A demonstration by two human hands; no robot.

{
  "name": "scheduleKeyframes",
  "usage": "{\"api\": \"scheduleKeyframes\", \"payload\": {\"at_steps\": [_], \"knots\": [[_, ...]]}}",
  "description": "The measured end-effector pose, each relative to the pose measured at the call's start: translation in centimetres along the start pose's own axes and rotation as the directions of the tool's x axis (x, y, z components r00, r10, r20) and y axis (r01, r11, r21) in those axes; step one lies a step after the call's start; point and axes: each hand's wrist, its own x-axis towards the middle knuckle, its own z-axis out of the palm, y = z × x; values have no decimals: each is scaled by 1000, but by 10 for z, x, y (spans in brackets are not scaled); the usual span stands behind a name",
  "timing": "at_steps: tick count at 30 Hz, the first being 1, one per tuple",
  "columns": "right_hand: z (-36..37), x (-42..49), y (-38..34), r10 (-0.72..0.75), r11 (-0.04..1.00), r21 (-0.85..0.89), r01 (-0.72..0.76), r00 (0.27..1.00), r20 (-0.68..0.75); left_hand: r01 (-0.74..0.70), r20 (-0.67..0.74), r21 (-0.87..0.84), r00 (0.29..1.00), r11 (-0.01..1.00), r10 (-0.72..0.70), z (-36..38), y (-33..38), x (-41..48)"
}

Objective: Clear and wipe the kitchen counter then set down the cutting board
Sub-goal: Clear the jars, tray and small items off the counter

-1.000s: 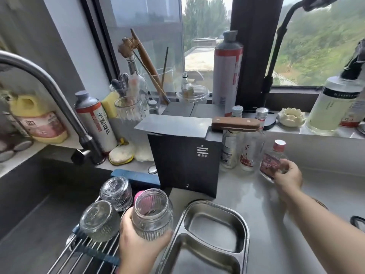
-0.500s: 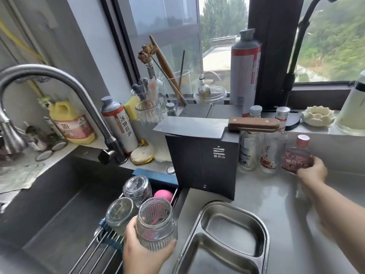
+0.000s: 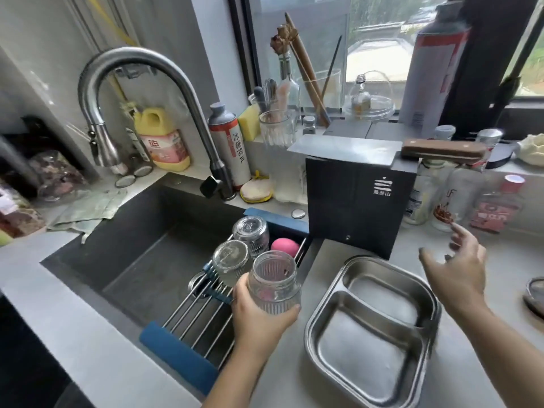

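Since half a second ago the right hand (image 3: 454, 270) has let go of the red-capped bottle (image 3: 497, 209) and drawn back, fingers spread and empty above the counter (image 3: 485, 343), the bottle just beyond its fingertips. Past them stands a black box (image 3: 357, 201) printed with small white characters I cannot read. Left hand (image 3: 259, 315) wraps a ribbed glass jar (image 3: 273, 284) over the sink rack (image 3: 203, 313). Farther off, a red-banded canister (image 3: 231, 148) reads 冰糖葫芦.
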Motion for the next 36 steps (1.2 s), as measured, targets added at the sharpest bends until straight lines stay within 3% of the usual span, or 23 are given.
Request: {"api": "scheduleKeyframes", "payload": {"at_steps": [7,13,17,20,27,31,36], "knots": [[28,-107,-67,-238,971,56,231,946,222,51,54,79,997,996,-55,-43,-29,13],[58,-154,-89,-256,965,30,259,915,312,76,129,255,985,964,-112,-112,-57,55],[81,-176,-97,-228,971,21,239,896,381,-63,174,528,984,847,-35,-133,-62,79],[95,-193,-102,-226,969,0,248,882,414,-128,255,639,966,759,-51,-133,-70,92],[110,-214,-99,-193,972,-28,232,864,464,-164,304,686,950,709,-75,-113,-84,109],[109,-213,-94,-168,975,-58,216,879,446,-242,325,600,945,762,44,-100,-88,118],[107,-207,-88,-164,970,-100,221,902,399,-340,332,571,928,748,169,-87,-91,120]]}}
